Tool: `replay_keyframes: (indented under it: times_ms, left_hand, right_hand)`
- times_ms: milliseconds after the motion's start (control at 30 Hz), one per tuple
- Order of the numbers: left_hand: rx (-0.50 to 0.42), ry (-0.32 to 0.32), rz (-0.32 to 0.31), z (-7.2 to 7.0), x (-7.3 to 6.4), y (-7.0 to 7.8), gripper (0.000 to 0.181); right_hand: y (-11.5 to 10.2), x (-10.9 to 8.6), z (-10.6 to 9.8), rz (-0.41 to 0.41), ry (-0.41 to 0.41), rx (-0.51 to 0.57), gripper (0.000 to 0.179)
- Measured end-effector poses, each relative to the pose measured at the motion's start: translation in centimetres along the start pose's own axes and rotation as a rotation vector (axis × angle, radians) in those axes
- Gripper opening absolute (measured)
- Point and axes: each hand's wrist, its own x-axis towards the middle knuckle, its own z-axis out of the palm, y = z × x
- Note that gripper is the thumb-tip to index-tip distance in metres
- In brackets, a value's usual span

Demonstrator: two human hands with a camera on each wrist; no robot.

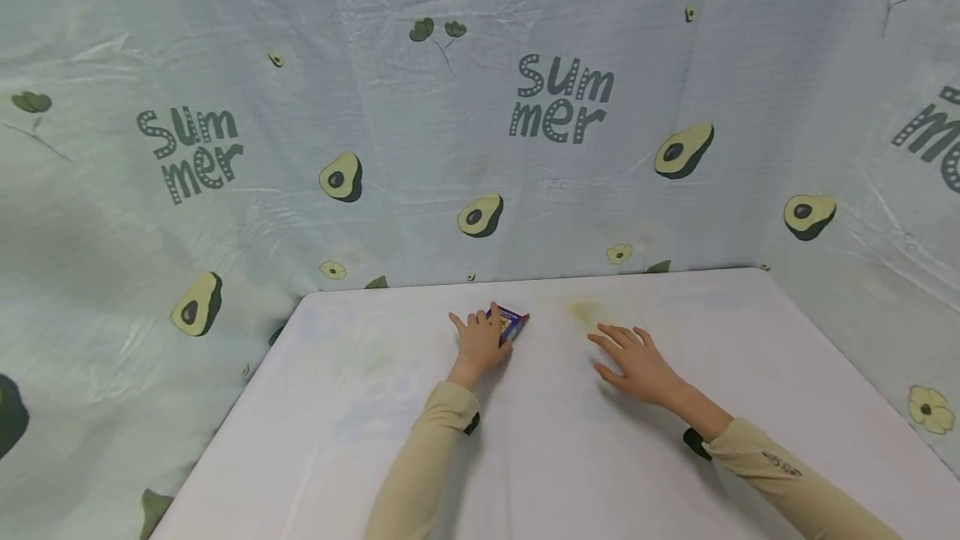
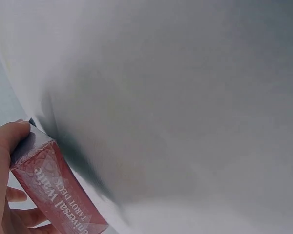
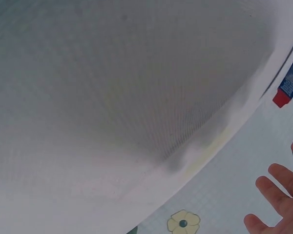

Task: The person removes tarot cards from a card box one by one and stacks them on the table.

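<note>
My left hand (image 1: 480,344) holds a small tarot deck box (image 1: 512,322) near the far edge of the table, thumb on one side and fingers across the top. In the left wrist view the red side of the box (image 2: 58,187) faces the camera, printed "Universal Waite Tarot Deck" under shiny wrap. The thumb presses on the box's near corner, and the other fingers are partly hidden behind it. To the right of the box, my right hand (image 1: 637,365) hovers over the table with fingers spread and nothing in them. The right wrist view catches the box's blue face (image 3: 292,83) at its edge.
A white-covered table (image 1: 375,457) with faint stains spreads out under both hands. Behind and beside it hangs a pale curtain (image 1: 420,123) printed with avocados, flowers and the word "summer". Dark bands show at both wrists below the beige sleeves (image 1: 420,465).
</note>
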Motion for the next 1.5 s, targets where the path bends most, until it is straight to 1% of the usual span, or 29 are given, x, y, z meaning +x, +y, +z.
replay_keyframes:
  times_ms: [133, 233, 367, 433, 567, 667, 833, 1033, 1133, 1233, 1400, 1500]
  left_hand:
    - [-0.05, -0.009, 0.016, -0.3, 0.0, 0.0, 0.072]
    - [-0.075, 0.027, 0.043, -0.5, -0.2, 0.1, 0.07]
    - [-0.067, 0.093, 0.08, -0.9, -0.5, 0.1, 0.069]
    - [-0.07, 0.112, 0.094, -1.2, -0.8, 0.1, 0.069]
    - [-0.097, 0.115, 0.118, -1.7, -1.2, 0.2, 0.07]
    - [-0.096, 0.123, 0.135, -1.8, -1.4, 0.2, 0.071]
    - [-0.101, 0.156, 0.163, -2.2, -1.8, 0.1, 0.071]
    - [-0.117, 0.165, 0.186, -2.7, -2.3, 0.0, 0.072]
    - [-0.106, 0.174, 0.196, -2.8, -2.5, -0.1, 0.071]
    - [-0.071, 0.198, 0.212, -3.0, -2.8, -0.1, 0.07]
    - [0.003, 0.283, 0.252, -3.3, -3.2, -0.3, 0.069]
    - [0.031, 0.331, 0.272, -3.3, -3.4, -0.4, 0.069]
  right_hand:
    - [0.1, -0.1, 0.1, 0.004, -0.001, 0.002, 0.049]
    - [0.1, -0.2, 0.1, 0.009, -0.002, 0.004, 0.049]
    - [0.0, -0.3, 0.0, 0.016, 0.0, 0.008, 0.048]
    - [0.0, -0.3, -0.1, 0.017, 0.006, 0.011, 0.048]
    - [-0.1, -0.3, -0.1, 0.014, 0.018, 0.015, 0.048]
    - [-0.1, -0.3, 0.0, 0.016, 0.017, 0.019, 0.048]
    - [-0.1, -0.2, 0.0, 0.021, 0.017, 0.033, 0.048]
    - [-0.1, -0.1, 0.1, 0.019, 0.028, 0.032, 0.048]
    - [-0.2, -0.1, 0.1, 0.022, 0.03, 0.032, 0.049]
    - [-0.3, -0.1, 0.0, 0.027, 0.028, 0.038, 0.049]
    - [-0.5, -0.2, -0.1, 0.028, 0.024, 0.045, 0.049]
    - [-0.5, -0.1, -0.2, 0.032, 0.015, 0.055, 0.049]
